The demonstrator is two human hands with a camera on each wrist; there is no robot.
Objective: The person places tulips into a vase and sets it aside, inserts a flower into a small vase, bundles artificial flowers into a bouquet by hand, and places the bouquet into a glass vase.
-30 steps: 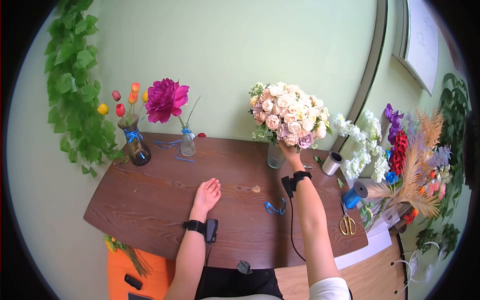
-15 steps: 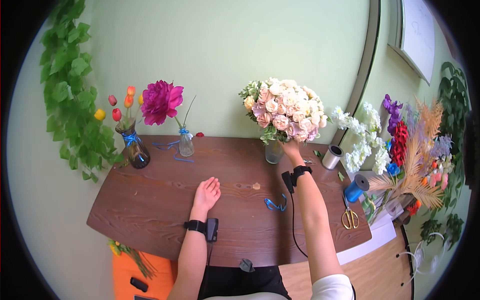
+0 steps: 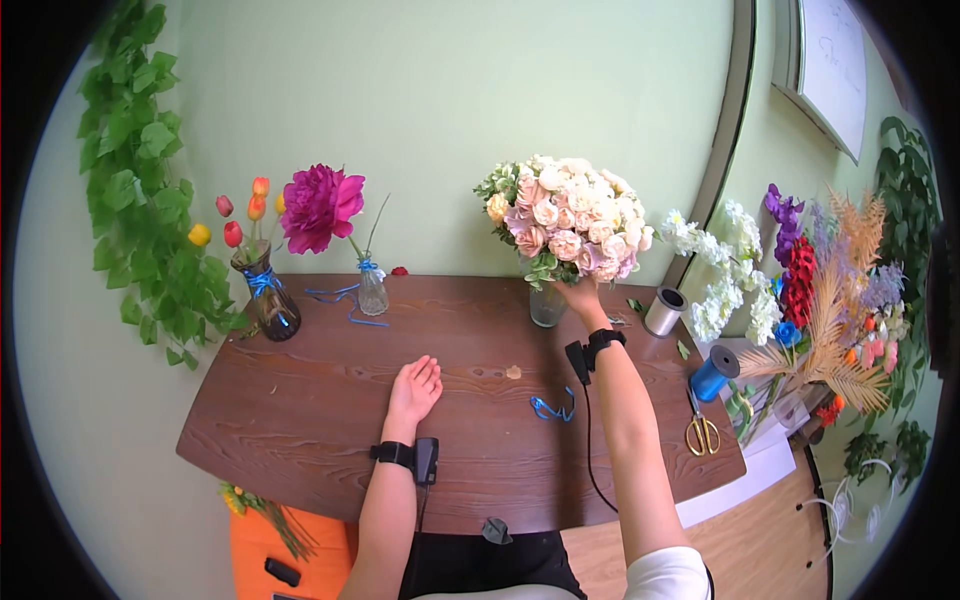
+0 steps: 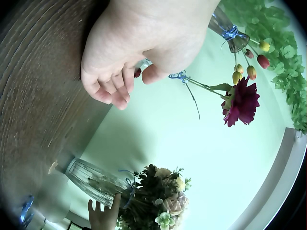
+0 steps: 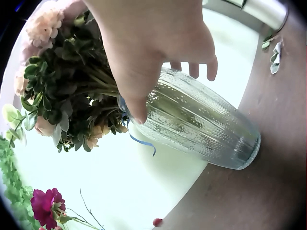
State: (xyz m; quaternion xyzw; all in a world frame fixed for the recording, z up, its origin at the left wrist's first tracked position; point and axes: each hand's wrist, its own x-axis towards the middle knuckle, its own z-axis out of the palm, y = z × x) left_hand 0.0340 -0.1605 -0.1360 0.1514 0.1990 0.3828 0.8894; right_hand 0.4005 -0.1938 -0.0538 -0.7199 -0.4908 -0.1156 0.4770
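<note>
Bouquet [image 3: 566, 222] of pale roses stands in glass vase [image 5: 201, 127] at table's [image 3: 300, 400] far edge. Your right hand [image 3: 583, 298] rests at vase neck under blooms, fingers loosely curved, thumb on glass; firm grip not evident. Left hand [image 3: 414, 386] lies flat, relaxed, holding nothing. Steady vase base; keep stems vertical, top-heavy head may tip.

A brown wooden table [image 3: 300, 400] stands against a pale green wall [image 3: 450, 100].
</note>
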